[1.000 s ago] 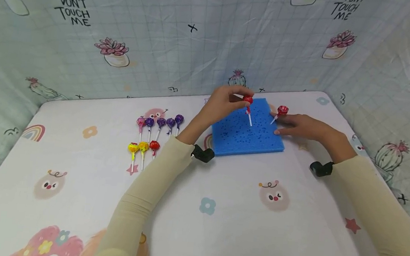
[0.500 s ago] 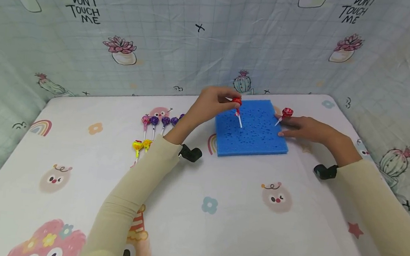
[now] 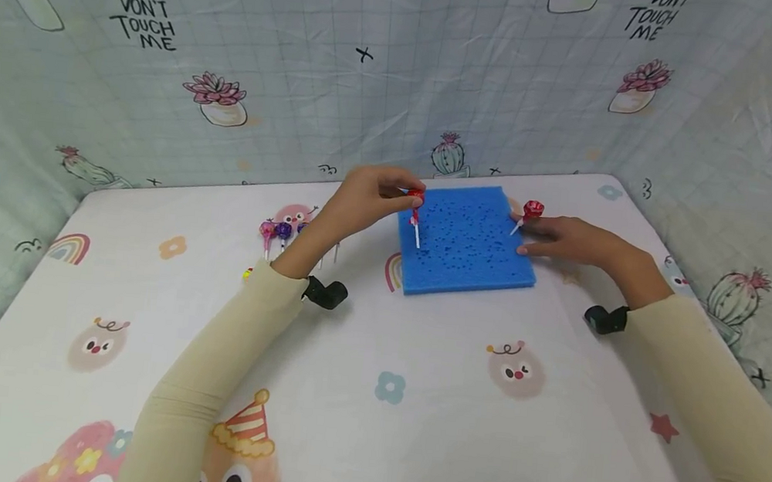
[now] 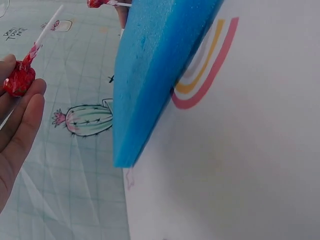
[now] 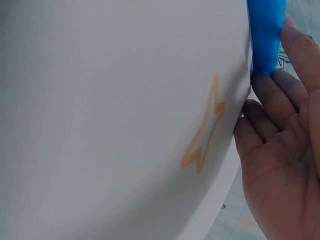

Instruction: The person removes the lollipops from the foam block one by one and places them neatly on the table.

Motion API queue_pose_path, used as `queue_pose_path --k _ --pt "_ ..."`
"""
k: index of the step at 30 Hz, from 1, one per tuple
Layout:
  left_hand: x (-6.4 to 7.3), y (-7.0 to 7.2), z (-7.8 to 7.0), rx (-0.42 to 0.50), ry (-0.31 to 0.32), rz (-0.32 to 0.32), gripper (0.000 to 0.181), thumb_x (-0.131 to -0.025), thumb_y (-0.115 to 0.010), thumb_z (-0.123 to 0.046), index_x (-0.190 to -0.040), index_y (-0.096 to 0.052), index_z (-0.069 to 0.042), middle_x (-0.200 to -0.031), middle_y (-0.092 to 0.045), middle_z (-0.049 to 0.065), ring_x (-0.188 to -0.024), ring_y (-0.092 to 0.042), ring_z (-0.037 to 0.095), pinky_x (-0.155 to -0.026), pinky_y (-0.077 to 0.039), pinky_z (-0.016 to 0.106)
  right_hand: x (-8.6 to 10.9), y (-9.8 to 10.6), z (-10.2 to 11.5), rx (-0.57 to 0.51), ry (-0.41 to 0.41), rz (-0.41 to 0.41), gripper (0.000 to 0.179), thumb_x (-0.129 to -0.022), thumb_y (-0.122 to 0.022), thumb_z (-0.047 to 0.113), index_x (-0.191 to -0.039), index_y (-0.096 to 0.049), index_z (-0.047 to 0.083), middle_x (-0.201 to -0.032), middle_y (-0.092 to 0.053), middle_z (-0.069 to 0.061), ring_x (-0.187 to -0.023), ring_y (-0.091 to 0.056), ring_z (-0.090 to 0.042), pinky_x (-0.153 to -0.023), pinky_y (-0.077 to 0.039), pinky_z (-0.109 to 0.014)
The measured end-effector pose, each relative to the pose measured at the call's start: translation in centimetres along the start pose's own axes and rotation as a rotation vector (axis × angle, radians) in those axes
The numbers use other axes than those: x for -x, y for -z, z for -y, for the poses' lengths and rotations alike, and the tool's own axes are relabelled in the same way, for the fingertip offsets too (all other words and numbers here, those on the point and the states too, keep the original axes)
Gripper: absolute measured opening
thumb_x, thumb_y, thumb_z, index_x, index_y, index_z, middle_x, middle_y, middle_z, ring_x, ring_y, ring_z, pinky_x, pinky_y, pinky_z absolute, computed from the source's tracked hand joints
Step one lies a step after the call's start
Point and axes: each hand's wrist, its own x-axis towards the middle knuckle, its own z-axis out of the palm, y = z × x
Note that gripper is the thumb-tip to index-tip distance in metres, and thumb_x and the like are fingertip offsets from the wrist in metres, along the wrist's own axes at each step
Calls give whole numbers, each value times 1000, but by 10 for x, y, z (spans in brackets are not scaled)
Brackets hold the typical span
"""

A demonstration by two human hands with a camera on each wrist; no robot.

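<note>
My left hand (image 3: 371,197) pinches a red-wrapped lollipop (image 4: 20,80) by its candy end. In the head view its white stick points down over the left part of a blue foam block (image 3: 463,233); the left wrist view shows the stick clear of the foam. A second red lollipop (image 3: 532,209) stands tilted at the block's right side, its stick end against the foam. Beside it, my right hand (image 3: 571,239) touches the block's right edge with thumb and fingers, which look relaxed in the right wrist view (image 5: 280,130).
Left of the block, a pink lollipop (image 3: 267,229) and a purple lollipop (image 3: 283,231) lie on the patterned white table (image 3: 450,449). My left forearm hides most of the other lollipops; a bit of a yellow lollipop (image 3: 247,274) shows. A printed curtain (image 3: 291,69) hangs behind.
My left hand has moved left across the foam block with the red lollipop, its forearm now covering more of the lollipops on the table. My right hand stays at the block's edge.
</note>
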Motion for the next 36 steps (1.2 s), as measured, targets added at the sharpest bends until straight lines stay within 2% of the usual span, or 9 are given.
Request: queue_pose_path --k 8,13,20,27,36 --pt "9 12 -2 -24 50 4 27 -98 -70 -22 -120 -74 -8 -109 -75 3 -100 -72 15 -91 -58 33 -2 0 -1 1 -6 6 80 -97 -64 51 -157 -36 5 -158 -37 -25 -146 -28 -51 -112 -29 -69" --pt "14 16 -1 -37 88 6 26 -97 -72 -21 -120 -75 -9 -109 -76 4 -98 -72 15 -88 -59 33 -1 1 -1 6 -10 10 80 -97 -64 52 -156 -38 3 -157 -37 -27 -145 -28 -52 -112 -30 -70" --pt "24 24 1 -67 85 5 28 -98 -71 -21 -123 -74 -8 -115 -75 6 -103 -72 18 -91 -58 36 -1 2 1 1 -8 12 80 -97 -64 51 -156 -37 4 -157 -37 -26 -146 -29 -52 -112 -30 -69" --pt "35 29 6 -91 127 -7 26 -97 -72 -23 -121 -75 -13 -110 -76 3 -101 -72 17 -90 -58 36 -2 2 1 0 -17 7 80 -97 -65 50 -156 -38 4 -157 -38 -26 -146 -29 -51 -113 -29 -69" --pt "48 31 12 -113 127 -35 23 -96 -74 -20 -117 -76 -12 -109 -76 3 -99 -73 18 -87 -60 36 -2 1 0 -12 -23 2 81 -97 -65 52 -156 -38 4 -158 -37 -26 -146 -27 -51 -113 -28 -69"
